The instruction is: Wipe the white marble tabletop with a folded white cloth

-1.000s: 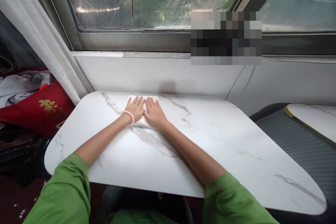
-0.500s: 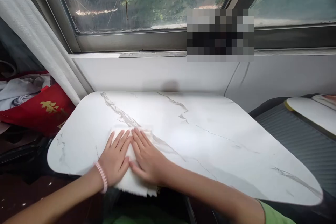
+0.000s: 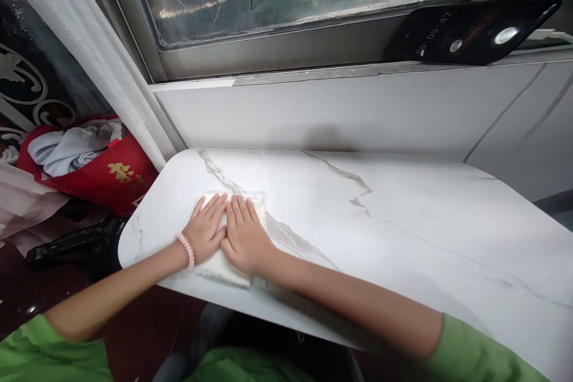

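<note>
A white cloth (image 3: 224,268) lies flat on the white marble-patterned table (image 3: 403,209), toward its left end. My left hand (image 3: 206,230), with a pink coil band at the wrist, presses flat on the cloth with its fingers stretched out. Beside it, my right hand (image 3: 246,236) also lies flat on the cloth, fingers extended and close together. The two hands touch near the thumbs. Part of the cloth is hidden beneath them.
Behind the table rise a white wall panel (image 3: 313,107) and a window frame (image 3: 268,51). A black phone (image 3: 474,33) leans at the window's right. On the left hang a white curtain (image 3: 89,42) and, below it, a red bag (image 3: 102,173) filled with light fabric.
Both hands and the cloth have slid away from me over the table; the cloth's near edge no longer hangs past the table edge. The view has shifted and tilted, bringing the phone into sight.
</note>
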Tool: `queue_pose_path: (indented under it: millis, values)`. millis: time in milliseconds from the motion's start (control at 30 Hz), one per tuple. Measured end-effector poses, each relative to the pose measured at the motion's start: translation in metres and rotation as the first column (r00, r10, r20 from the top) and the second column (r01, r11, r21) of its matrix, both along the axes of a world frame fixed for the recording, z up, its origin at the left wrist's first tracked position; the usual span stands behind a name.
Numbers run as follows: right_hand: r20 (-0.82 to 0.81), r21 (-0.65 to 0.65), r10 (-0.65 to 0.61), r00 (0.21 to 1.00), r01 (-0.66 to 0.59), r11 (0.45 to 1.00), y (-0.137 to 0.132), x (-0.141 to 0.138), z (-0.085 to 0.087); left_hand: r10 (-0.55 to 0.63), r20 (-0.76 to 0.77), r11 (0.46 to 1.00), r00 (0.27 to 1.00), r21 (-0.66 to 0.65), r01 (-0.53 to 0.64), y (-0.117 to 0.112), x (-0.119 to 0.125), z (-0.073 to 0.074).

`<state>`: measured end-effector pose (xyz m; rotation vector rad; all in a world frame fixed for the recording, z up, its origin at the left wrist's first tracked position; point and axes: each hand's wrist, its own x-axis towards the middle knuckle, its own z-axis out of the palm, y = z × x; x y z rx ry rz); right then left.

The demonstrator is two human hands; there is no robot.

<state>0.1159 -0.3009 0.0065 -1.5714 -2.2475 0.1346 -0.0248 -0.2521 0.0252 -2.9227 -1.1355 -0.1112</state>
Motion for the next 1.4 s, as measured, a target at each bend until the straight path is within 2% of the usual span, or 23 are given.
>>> queue_pose_path:
  millis: [200,333,467,633,800,967,1133,1267,1400]
  values:
    - [0.026,0.053,-0.058,0.998,0.057,0.997,0.108,0.005,-0.007,0.102,0.046,0.994,0.994,-0.031,-0.101,0.103,0.01,-0.002]
    - [-0.003,0.036,-0.1,0.995,0.1,0.994,0.161,0.015,-0.009,0.117,0.074,0.992,0.99,-0.045,-0.114,0.157,0.023,-0.004]
    - [-0.023,0.048,-0.18,0.983,0.18,0.982,0.19,0.023,-0.012,0.088,0.085,0.995,0.992,-0.043,-0.085,0.191,0.037,-0.005]
    - [-0.02,0.07,-0.23,0.973,0.231,0.97,0.202,0.025,-0.015,0.063,0.074,0.997,0.995,-0.039,-0.06,0.206,0.044,-0.005]
    - [0.009,0.063,-0.219,0.976,0.218,0.974,0.195,0.025,-0.014,0.087,0.042,0.996,0.995,-0.019,-0.086,0.195,0.045,-0.004]
    - [0.051,0.057,-0.129,0.99,0.126,0.99,0.164,0.017,-0.013,0.139,0.012,0.99,0.99,0.005,-0.139,0.157,0.03,-0.008]
    - [0.018,0.037,-0.014,1.0,0.014,0.999,0.109,-0.016,-0.009,0.13,0.029,0.989,0.991,0.071,-0.132,0.098,-0.016,-0.016]
    - [-0.037,0.012,0.085,0.996,-0.084,0.996,0.066,-0.051,-0.001,0.132,0.046,0.987,0.99,0.084,-0.135,0.051,-0.06,-0.013]
    - [-0.088,-0.036,0.177,0.98,-0.18,0.983,0.037,-0.086,0.007,0.173,0.065,0.981,0.983,0.082,-0.178,0.012,-0.102,-0.01]
